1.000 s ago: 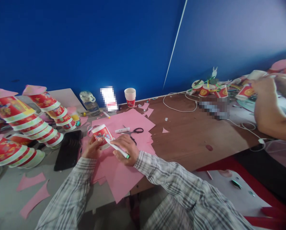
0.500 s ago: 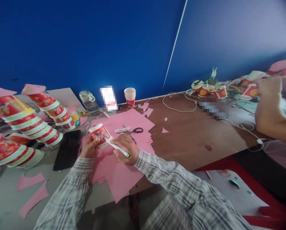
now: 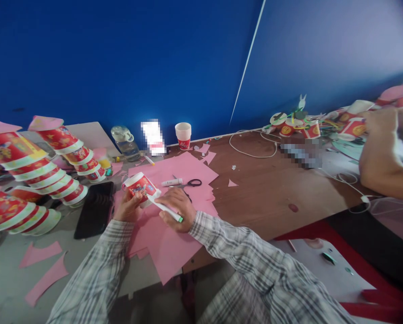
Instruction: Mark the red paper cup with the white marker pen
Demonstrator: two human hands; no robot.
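Note:
A red and white paper cup [image 3: 141,185], lying on its side in the air, is held by my left hand [image 3: 129,208] with the thumb across its printed wall. My right hand [image 3: 179,209] grips a white marker with a green end [image 3: 170,212], its other end at the cup's lower right rim. Whether the tip touches the cup I cannot tell. Beneath both hands lie overlapping pink paper sheets [image 3: 174,252]. Just beyond my right hand, a white glue stick or marker [image 3: 172,182] and black-handled scissors [image 3: 193,183] rest on the paper.
Stacked cups with pink cone tops [image 3: 35,168] lean at the left, beside a black phone [image 3: 95,210]. Against the blue wall stand a clear bottle [image 3: 126,144] and a white and red cup [image 3: 183,135]. At the right, another person's arm [image 3: 378,157] rests near cup crafts [image 3: 291,126] and a white cable [image 3: 253,156].
The cup has turned or shifted very slightly in my left hand. My right hand and the marker stay almost in place.

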